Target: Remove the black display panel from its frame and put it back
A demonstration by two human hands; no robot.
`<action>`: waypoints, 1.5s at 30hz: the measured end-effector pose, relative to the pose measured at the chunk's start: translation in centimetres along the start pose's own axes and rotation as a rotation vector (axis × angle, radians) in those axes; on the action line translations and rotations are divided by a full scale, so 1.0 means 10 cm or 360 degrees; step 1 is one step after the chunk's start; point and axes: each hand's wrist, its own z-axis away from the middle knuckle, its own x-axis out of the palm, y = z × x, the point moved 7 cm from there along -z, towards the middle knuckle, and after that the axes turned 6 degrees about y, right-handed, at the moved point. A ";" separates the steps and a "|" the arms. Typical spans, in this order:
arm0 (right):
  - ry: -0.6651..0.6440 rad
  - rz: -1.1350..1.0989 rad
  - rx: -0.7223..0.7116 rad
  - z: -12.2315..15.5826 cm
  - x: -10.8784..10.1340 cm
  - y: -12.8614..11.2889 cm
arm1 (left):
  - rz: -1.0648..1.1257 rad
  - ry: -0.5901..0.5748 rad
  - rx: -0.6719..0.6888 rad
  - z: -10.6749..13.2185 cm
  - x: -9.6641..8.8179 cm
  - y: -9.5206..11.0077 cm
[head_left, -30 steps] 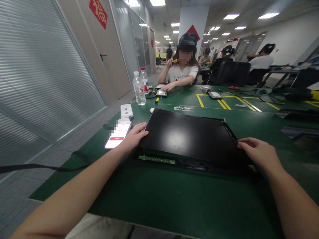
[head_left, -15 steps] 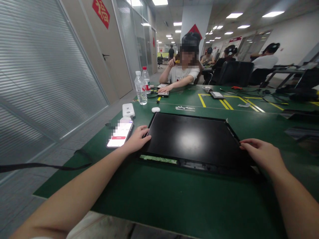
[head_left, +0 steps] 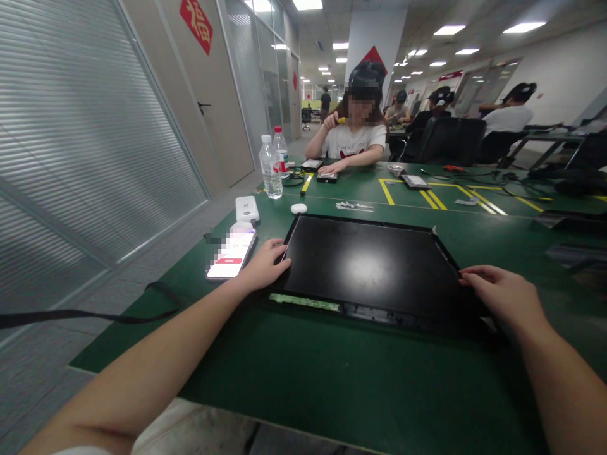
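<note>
A black LCD screen panel (head_left: 332, 249) lies face up on the green table (head_left: 303, 379), its frame dark and its surface reflecting a bright spot. Along the near left edge runs a strip of green circuit board (head_left: 304, 303). At the panel's left edge, my left hand (head_left: 266, 264) is closed, thumb over the front and fingers at the rim. My right hand (head_left: 505, 292) pinches the right edge between thumb and fingers. Its fingertips are partly hidden.
Left of the panel are a lit phone (head_left: 232, 253), a white power bank (head_left: 247, 209) and a white earbud case (head_left: 298, 208). Two bottles (head_left: 271, 167) stand behind them. Opposite sits a co-worker (head_left: 360, 136), one hand on a small boxy device (head_left: 327, 178). Cables (head_left: 502, 180) lie at the far right.
Both my hands stay at the panel's edges, and the panel has hardly moved. Across the table, the co-worker's hand and the small device have shifted slightly right.
</note>
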 end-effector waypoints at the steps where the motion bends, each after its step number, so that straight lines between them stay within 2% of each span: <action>1: -0.0001 0.0003 -0.0003 -0.01 0.01 0.01 | -0.0012 -0.0009 0.0000 0.00 0.00 0.00; 8: 0.0050 0.0015 -0.0066 -0.06 0.04 0.05 | -0.0045 -0.0004 0.0022 -0.01 -0.02 0.03; 18: 0.0009 -0.0050 0.0007 0.01 0.00 0.00 | -0.0050 0.0020 0.0039 -0.01 -0.02 0.05; 32: 0.0069 -0.0066 -0.0020 0.01 -0.03 -0.03 | -0.0039 0.0113 0.0057 -0.02 -0.04 0.10; 45: 0.0068 -0.0199 -0.0041 -0.04 0.03 0.07 | 0.0092 0.0098 -0.0073 -0.02 -0.06 -0.03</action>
